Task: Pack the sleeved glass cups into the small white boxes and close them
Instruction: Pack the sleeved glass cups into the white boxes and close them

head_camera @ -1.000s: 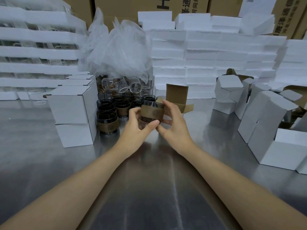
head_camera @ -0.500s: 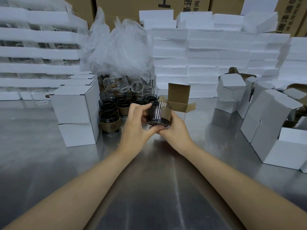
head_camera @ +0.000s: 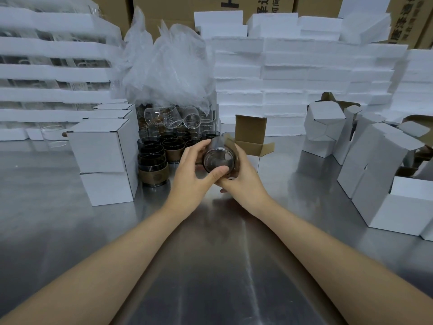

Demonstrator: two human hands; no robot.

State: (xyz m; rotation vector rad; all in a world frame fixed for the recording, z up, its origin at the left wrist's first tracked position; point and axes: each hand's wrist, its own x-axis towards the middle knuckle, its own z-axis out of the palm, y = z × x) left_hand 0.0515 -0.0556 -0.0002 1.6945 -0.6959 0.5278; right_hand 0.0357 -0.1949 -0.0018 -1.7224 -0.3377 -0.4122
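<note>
- Dead centre of the frame: a dark smoky glass cup with a brown sleeve (head_camera: 218, 160), tipped on its side so one round end faces the camera. Can't tell if that's the base or the mouth.
- It's held up off the shiny steel table (head_camera: 210, 254), gripped by both hands.
- Left hand (head_camera: 191, 177): thumb pressed on the near edge of the cup, fingers curled over the top of it.
- Right hand (head_camera: 244, 181): cupped under and around the right side of the cup. Its fingers are mostly hidden behind the glass, so that's about all I can say.
- Right behind the cup, just above centre, is a small white box with a brown inside, top flaps standing open (head_camera: 250, 130). The right hand covers most of its body.
- Left of centre, a bunch of more dark sleeved cups (head_camera: 153, 160) stands upright on the table, packed close together.
- Behind those are a few clear glass cups lying tilted (head_camera: 164, 116), under a big heap of crumpled clear plastic bags (head_camera: 168, 66).
- Further left: two closed white cardboard boxes stacked one on the other (head_camera: 103, 146), with more closed ones behind.
- Right edge: a messy pile of unfilled white boxes with loose flaps (head_camera: 375, 165), some tipped over.
- Upper right: a wall of white foam slabs (head_camera: 293, 78). Upper left: white foam trays with glassware between the layers (head_camera: 46, 71).
- Brown shipping cartons (head_camera: 187, 5) run along the top of the frame.
</note>
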